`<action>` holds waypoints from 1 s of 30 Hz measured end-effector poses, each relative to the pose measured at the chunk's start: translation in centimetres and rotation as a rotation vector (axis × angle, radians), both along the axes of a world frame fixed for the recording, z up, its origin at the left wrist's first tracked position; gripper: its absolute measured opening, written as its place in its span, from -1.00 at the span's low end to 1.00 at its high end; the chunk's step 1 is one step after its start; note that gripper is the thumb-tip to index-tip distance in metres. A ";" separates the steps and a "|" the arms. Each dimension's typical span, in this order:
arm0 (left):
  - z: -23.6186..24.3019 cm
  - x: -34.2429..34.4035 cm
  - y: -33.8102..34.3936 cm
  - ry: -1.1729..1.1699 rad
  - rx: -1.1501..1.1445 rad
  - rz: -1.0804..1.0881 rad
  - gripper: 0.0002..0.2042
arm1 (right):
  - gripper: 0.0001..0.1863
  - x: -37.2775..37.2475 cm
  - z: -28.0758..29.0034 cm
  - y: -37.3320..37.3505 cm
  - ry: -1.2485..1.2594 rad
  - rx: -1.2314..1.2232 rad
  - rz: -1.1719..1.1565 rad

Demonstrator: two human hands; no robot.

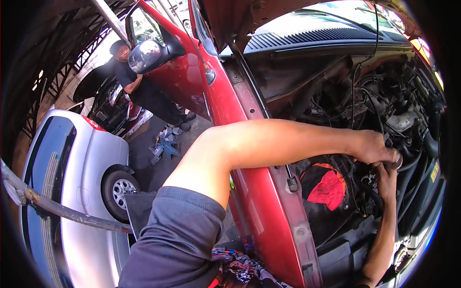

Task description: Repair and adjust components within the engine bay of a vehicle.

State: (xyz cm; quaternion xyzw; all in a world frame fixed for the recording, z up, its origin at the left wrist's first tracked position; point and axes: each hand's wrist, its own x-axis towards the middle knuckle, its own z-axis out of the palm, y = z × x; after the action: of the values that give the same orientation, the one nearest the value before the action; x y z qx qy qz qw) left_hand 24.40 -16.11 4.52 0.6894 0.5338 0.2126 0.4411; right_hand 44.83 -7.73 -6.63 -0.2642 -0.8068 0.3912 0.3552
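My left arm stretches across the red fender (259, 206) into the engine bay (331, 110). At its end my left hand (372, 146) is closed, with the fingers curled over a small dark rounded part (396, 162) that I cannot identify. My right hand (385, 180) comes up from below and meets the left one there, its fingers bent and partly hidden. Dark hoses and metal engine parts (403, 120) surround both hands. Beside them, nearer the fender, lies a red and black cap-like cloth (326, 188).
The raised hood (269, 14) overhangs the far side. Left of the fender stands the red door with its mirror (145, 55), and a person (144, 86) behind it. A silver car (96, 168), a slanted metal pole (72, 215) and small boxes (165, 144) on the ground are farther left.
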 end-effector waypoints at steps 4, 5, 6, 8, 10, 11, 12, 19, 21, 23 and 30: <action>-4.1 -0.2 -0.2 0.482 -0.164 -0.293 -0.35 | -0.71 0.8 2.6 1.3 0.027 -0.131 -0.046; -5.5 -0.1 -0.3 0.623 -0.087 -0.418 -0.41 | -0.71 1.0 3.4 1.7 0.028 -0.030 -0.091; -7.0 -0.4 -0.6 0.698 -0.008 -0.509 -0.46 | -0.70 1.2 4.0 1.9 -0.041 0.077 -0.232; -9.4 -0.7 -0.6 0.885 0.099 -0.648 -0.54 | -0.71 1.7 5.1 2.2 -0.069 0.216 -0.289; -11.2 -0.7 -0.3 1.108 0.176 -0.773 -0.62 | -0.72 2.1 5.7 2.2 -0.147 0.260 -0.359; -11.8 -0.7 0.0 1.125 0.179 -0.846 -0.65 | -0.68 2.2 5.8 2.1 -0.157 0.311 -0.355; -12.4 -0.6 0.1 1.159 0.188 -0.912 -0.68 | -0.67 2.4 5.8 1.9 -0.168 0.331 -0.371; -13.3 -0.1 0.2 1.180 0.256 -0.909 -0.75 | -0.61 1.3 4.9 0.6 -0.131 -0.033 -0.204; -12.5 0.2 0.3 1.170 0.202 -0.886 -0.75 | -0.65 0.8 5.2 0.1 -0.069 -0.136 -0.144; -10.8 0.9 0.9 1.168 0.144 -0.900 -0.73 | -0.70 0.6 5.9 -0.5 0.017 -0.247 -0.111; 0.8 -3.2 -0.8 1.128 0.159 -0.607 -0.75 | -0.73 0.4 8.5 -1.8 0.127 -0.618 -0.049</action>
State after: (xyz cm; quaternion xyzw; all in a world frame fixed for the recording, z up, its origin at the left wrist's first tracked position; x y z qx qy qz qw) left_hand 21.22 -16.89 5.36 0.8462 0.4475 -0.2778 0.0808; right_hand 45.24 -9.52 1.88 -0.3542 -0.6191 0.6250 0.3173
